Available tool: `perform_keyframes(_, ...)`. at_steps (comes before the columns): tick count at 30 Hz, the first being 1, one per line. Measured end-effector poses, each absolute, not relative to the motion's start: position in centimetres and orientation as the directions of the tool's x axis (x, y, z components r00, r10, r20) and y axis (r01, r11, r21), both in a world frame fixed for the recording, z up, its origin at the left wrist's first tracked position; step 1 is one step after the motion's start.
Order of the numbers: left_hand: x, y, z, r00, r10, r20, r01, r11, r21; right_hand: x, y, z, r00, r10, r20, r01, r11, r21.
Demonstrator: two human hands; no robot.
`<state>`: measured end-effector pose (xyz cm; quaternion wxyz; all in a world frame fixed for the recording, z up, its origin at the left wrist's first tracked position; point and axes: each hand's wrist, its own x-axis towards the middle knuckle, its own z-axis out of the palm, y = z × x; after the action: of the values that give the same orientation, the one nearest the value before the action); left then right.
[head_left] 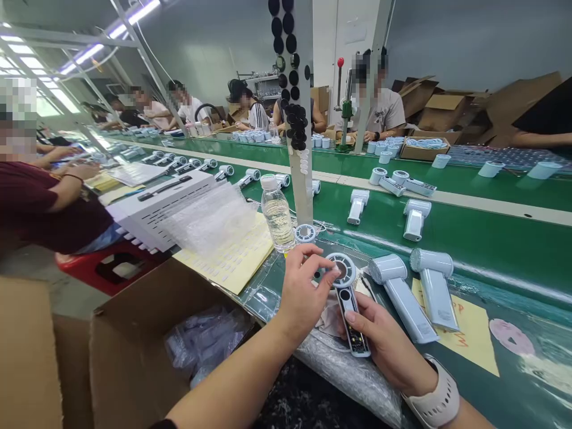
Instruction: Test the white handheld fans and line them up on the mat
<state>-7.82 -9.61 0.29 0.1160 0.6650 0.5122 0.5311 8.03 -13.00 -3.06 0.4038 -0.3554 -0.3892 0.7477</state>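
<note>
A light-blue handheld fan (343,260) is upright in front of me, its round slotted head at the top. My right hand (373,328) is wrapped round its handle, where a dark open strip shows a circuit board (357,339). At the head's centre, my left hand (308,286) pinches thumb and forefinger together; a small whitish bit shows at the tips, too small to name. Right of the hands, two more fans (404,298) (435,292) lie on the bench. Behind my left hand is another round fan head (305,233).
A water bottle (277,217) stands by a post (304,196) with black discs stuck on it. A yellow sheet of labels (223,268) lies left, above a cardboard box (129,351) of plastic bags. Fans lie on the green conveyor (491,214). Several people work nearby.
</note>
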Motion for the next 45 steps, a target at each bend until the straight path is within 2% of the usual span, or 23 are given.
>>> perform_keyframes(5,-7.6,-9.6,0.8,-0.119,0.929,0.350,0.291,-0.304,0.907,7.9,-13.1,-2.9,-0.426,0.881,-0.206,-0.346,-0.369,-0.863)
perform_keyframes(7,-7.5,-9.6,0.8,-0.103,0.953,0.284,0.204,-0.260,0.944,7.8,-13.1,-2.8,-0.415,0.883,-0.218,-0.353,-0.378,-0.856)
perform_keyframes(10,-7.2,-9.7,1.1,-0.117,0.957,0.265,0.233,-0.233,0.944,7.6,-13.0,-2.7,-0.405,0.887,-0.222,-0.351,-0.375,-0.858)
perform_keyframes(15,-6.3,-10.0,1.1,-0.191,0.925,0.330,0.360,-0.246,0.900,7.6,-13.2,-3.2,-0.404,0.888,-0.220,-0.343,-0.369,-0.864)
perform_keyframes(21,-8.4,-8.7,-0.2,-0.332,0.919,0.212,0.094,-0.191,0.977,7.9,-13.6,-3.3,-0.383,0.881,-0.278,-0.318,-0.408,-0.856)
perform_keyframes(23,-11.9,-7.7,0.1,-0.445,0.843,0.302,0.180,-0.246,0.952,8.0,-13.8,-2.9,-0.347,0.896,-0.279,-0.332,-0.395,-0.857)
perform_keyframes(25,-16.6,-6.7,0.6,-0.567,0.704,0.426,0.371,-0.243,0.896,7.9,-14.0,-2.6,-0.317,0.904,-0.288,-0.358,-0.395,-0.846)
perform_keyframes(27,-21.6,-6.1,0.9,-0.719,0.528,0.452,0.548,0.030,0.836,7.8,-14.1,-2.4,-0.288,0.905,-0.313,-0.391,-0.409,-0.824)
perform_keyframes(30,-27.6,-6.0,0.5,-0.821,0.414,0.392,0.510,0.226,0.830,7.7,-14.3,-2.4,-0.266,0.900,-0.345,-0.418,-0.430,-0.800)
perform_keyframes(33,-30.2,-6.6,-0.4,-0.829,0.471,0.301,0.482,0.329,0.812,7.7,-14.2,-2.6,-0.256,0.901,-0.349,-0.402,-0.428,-0.809)
perform_keyframes(36,-30.4,-6.9,-1.1,-0.792,0.551,0.263,0.508,0.356,0.785,8.0,-14.1,-2.9,-0.264,0.900,-0.347,-0.376,-0.427,-0.823)
perform_keyframes(45,-29.4,-5.9,-1.2,-0.803,0.582,0.124,0.375,0.332,0.866,8.2,-13.7,-3.2,-0.292,0.909,-0.298,-0.386,-0.397,-0.832)
